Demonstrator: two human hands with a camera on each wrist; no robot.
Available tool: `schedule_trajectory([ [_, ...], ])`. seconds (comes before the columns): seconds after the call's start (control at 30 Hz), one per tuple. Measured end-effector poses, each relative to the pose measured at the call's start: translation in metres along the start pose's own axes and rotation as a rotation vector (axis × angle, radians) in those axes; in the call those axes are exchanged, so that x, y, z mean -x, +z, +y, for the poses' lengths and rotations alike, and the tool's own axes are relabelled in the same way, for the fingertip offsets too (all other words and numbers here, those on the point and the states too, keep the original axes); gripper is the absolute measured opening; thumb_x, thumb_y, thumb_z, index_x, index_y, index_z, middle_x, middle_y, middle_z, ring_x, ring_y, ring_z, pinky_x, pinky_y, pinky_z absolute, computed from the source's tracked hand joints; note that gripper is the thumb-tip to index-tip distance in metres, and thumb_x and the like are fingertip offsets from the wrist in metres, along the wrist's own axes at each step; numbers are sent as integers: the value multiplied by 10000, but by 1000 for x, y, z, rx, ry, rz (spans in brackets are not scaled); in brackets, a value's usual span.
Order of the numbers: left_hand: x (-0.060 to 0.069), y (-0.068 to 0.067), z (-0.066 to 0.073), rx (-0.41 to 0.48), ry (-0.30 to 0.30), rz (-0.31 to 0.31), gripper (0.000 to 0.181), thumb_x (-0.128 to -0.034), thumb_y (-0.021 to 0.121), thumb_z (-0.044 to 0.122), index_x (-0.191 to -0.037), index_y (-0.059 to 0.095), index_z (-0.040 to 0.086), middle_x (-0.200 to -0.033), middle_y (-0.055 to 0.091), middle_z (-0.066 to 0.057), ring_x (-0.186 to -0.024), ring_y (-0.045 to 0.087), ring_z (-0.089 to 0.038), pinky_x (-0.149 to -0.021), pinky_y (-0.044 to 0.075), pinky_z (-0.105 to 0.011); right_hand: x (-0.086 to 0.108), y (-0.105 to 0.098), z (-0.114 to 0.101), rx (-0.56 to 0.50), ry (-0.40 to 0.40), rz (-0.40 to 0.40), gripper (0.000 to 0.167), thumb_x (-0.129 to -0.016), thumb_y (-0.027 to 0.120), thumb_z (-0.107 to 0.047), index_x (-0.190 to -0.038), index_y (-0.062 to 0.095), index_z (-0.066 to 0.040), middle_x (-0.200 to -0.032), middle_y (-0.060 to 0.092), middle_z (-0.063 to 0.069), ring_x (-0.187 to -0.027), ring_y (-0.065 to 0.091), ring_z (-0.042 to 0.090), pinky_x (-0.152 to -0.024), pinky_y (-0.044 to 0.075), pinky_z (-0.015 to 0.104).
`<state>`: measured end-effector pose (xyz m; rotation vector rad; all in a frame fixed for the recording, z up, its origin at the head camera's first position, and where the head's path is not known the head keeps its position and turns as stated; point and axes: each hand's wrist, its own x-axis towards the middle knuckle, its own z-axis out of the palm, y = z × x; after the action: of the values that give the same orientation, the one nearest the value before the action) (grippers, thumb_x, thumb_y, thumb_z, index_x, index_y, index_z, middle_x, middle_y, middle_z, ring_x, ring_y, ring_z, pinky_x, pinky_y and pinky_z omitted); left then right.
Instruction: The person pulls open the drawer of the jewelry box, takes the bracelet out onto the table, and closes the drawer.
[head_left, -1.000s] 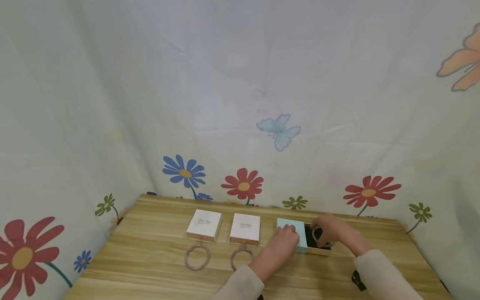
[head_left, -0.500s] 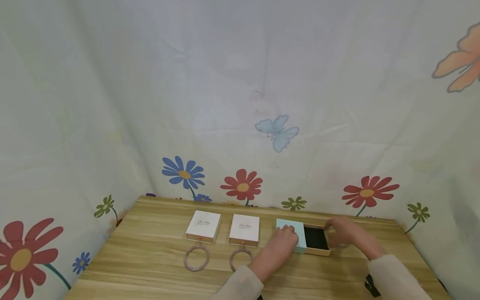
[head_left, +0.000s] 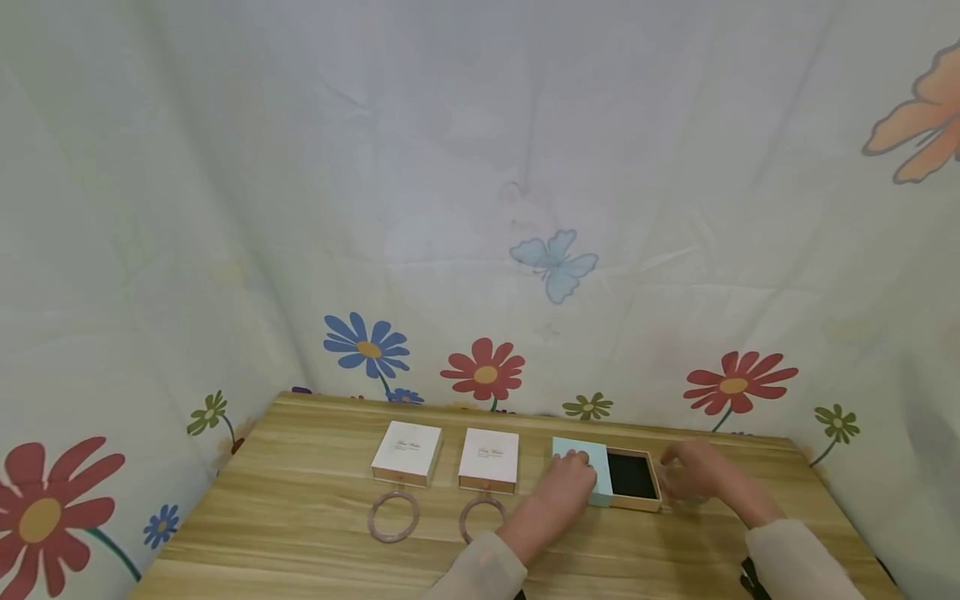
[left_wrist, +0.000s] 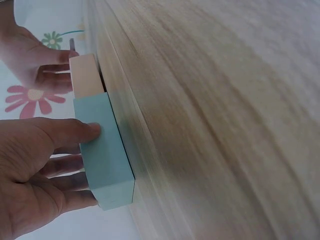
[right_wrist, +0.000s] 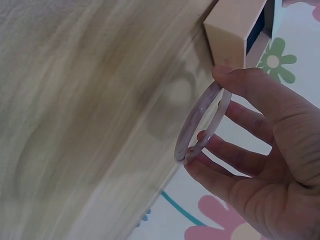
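In the head view a teal drawer box (head_left: 585, 451) lies at the right, its tray (head_left: 633, 502) with a black lining pulled out to the right. My left hand (head_left: 562, 490) grips the teal cover; in the left wrist view the thumb presses one face while the other fingers reach over the top. Just right of the tray is my right hand (head_left: 696, 473). The right wrist view has it pinching a pale, translucent bangle (right_wrist: 192, 122) between thumb and fingers. That bangle hangs above the table, near the tray's end.
Two white drawer boxes, a left one (head_left: 407, 450) and a middle one (head_left: 489, 457), stand on the wooden table (head_left: 300, 517). In front of them lie a left bangle (head_left: 372, 525) and a second bangle (head_left: 465, 521), partly behind the left sleeve. A flowered curtain (head_left: 450, 275) hangs behind.
My right hand has lifted the bangle out of the tray and moved right, baring the black lining. The left hand has stayed on the teal cover.
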<state>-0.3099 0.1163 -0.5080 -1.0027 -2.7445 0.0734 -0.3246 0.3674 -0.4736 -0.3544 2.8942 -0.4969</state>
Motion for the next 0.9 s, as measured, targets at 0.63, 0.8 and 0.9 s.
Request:
schedule_trajectory([
  [0.63, 1, -1, -1, -12, 13, 2, 76, -890, 767, 110, -942, 787, 162, -1033, 671, 1, -994, 632, -161, -876, 555, -347, -3, 11, 13, -8, 42, -16, 390, -727, 894, -130, -1067, 734, -23, -1113, 687, 168, -954, 625, 283, -814, 561, 514],
  [0.8, 1, 0, -1, -22, 9, -13, 87, -894, 767, 118, -966, 787, 164, -1062, 675, -1, -1052, 644, -170, -902, 554, -353, -4, 14, 15, 7, 22, -2, 397, -714, 909, -127, -1057, 742, -19, -1106, 696, 158, -964, 626, 286, -837, 549, 519],
  [0.9, 1, 1, -1, -26, 11, -10, 81, -893, 769, 127, -962, 786, 166, -1048, 673, 2, -1031, 641, -163, -884, 553, -343, -4, 15, 16, 14, 11, 10, 396, -711, 911, -129, -1051, 741, -16, -1091, 699, 155, -965, 629, 299, -854, 541, 535],
])
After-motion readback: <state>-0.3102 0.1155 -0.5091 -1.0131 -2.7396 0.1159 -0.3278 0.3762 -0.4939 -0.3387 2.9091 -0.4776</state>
